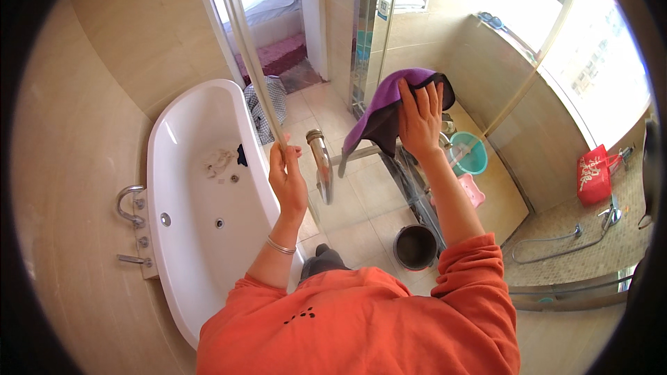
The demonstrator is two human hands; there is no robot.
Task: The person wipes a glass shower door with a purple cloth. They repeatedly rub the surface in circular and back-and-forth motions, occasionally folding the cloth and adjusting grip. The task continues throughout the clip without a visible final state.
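A glass door stands in front of me, and my left hand [286,179] grips its upright edge [251,54]. A chrome door handle [321,166] is fixed to the glass just right of that hand. My right hand [423,117] is raised higher, its fingers spread over a purple cloth [383,96] with a dark underside. It holds the cloth against the glass, and one corner hangs down to the left. The palm is hidden from me.
On my left is a white bathtub [190,182] with wet pale and dark cloth inside. A dark bucket [415,247] stands on the tiles by my right side. Beyond it are a teal basin [469,153], a pink stool [471,190] and a red bag [594,174].
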